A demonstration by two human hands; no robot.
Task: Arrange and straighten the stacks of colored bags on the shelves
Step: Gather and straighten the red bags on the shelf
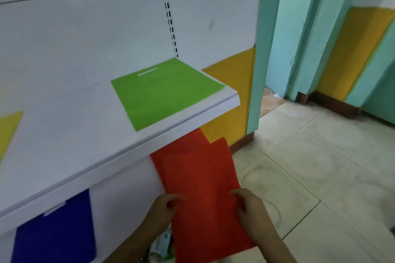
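While both hands' grips pinch red bags (pixel 198 177) | green bag (pixel 164 89) lies on upper shelf (pixel 192 117)

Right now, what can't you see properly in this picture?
All in the head view:
- Red bags: far end hidden under the shelf; count unclear.
- Blue bag: top hidden by the shelf.
- Yellow bag: cut by left edge.
- Left hand, right hand: fingers under the bags hidden.
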